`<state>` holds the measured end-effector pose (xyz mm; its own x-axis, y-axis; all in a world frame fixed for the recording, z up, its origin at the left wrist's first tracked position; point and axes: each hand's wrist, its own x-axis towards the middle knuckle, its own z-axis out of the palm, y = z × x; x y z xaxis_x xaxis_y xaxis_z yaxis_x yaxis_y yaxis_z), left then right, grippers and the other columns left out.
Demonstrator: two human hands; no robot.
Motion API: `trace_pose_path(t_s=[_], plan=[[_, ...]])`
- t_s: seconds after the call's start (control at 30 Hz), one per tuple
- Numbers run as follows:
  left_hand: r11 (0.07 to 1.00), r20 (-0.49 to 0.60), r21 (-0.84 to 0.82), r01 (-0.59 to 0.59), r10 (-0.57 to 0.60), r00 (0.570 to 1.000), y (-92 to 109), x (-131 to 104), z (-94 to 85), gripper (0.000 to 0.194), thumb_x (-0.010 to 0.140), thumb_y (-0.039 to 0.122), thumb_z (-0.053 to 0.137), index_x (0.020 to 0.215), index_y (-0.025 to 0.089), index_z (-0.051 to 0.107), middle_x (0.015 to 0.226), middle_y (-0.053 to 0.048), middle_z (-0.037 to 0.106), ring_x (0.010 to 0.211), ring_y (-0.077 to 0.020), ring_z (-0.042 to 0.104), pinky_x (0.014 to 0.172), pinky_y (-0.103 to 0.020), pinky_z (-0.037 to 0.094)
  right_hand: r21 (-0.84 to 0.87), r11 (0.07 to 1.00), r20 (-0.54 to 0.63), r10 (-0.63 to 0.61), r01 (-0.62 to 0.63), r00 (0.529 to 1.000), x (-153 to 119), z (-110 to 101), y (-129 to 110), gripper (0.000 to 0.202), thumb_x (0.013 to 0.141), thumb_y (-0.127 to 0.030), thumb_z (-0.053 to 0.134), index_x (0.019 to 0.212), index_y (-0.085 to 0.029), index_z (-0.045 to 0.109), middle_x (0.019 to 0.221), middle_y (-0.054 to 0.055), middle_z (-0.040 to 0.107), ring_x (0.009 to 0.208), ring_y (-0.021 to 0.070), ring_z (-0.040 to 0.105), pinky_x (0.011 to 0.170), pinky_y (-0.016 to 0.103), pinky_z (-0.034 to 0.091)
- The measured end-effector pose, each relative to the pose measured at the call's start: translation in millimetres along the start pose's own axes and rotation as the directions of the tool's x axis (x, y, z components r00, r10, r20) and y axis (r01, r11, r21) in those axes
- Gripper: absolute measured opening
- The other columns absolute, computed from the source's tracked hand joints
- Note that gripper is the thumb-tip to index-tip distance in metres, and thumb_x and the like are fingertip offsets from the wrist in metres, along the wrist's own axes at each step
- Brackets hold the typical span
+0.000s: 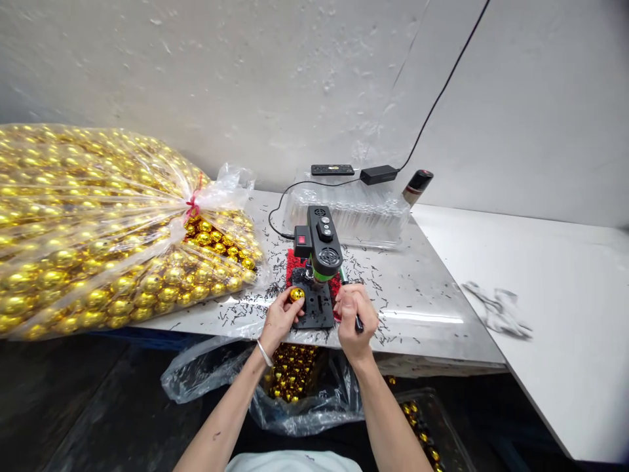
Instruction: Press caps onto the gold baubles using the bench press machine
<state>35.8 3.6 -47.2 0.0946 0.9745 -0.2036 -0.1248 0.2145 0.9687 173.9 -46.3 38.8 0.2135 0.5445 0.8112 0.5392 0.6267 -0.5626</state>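
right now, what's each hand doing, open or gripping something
Left hand: closed, holding a gold ball between thumb and fingers.
Right hand: closed around the lever handle beside the black machine.

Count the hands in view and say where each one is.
2. The left hand holds a gold ball at the black base plate's left edge; the right hand grips the black lever handle, right of the machine. No others show.

Left edge cuts off bag [93,229]. Right hand [366,316] partly hides handle [360,325]. Cloth [504,313] at right is blurred.
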Motion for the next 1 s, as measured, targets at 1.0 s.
trace_pose_path(t_s=[1.0], plan=[[0.378,0.384,0.737,-0.56,0.448,0.808,0,15,1.7,0.033,0.089,0.04,0.061,0.114,0.019,0.067,0.111,-0.012,0.069,0.104,-0.0285,0.061,0.091,-0.043,0.045,-0.023,0.999,0.032,0.024,-0.023,0.999,-3,-2,1,0.027,0.093,-0.01,0.041,0.068,-0.02,0.046,0.071,0.001,0.053,0.066,0.0123,0.053,0.057,0.027,0.042]])
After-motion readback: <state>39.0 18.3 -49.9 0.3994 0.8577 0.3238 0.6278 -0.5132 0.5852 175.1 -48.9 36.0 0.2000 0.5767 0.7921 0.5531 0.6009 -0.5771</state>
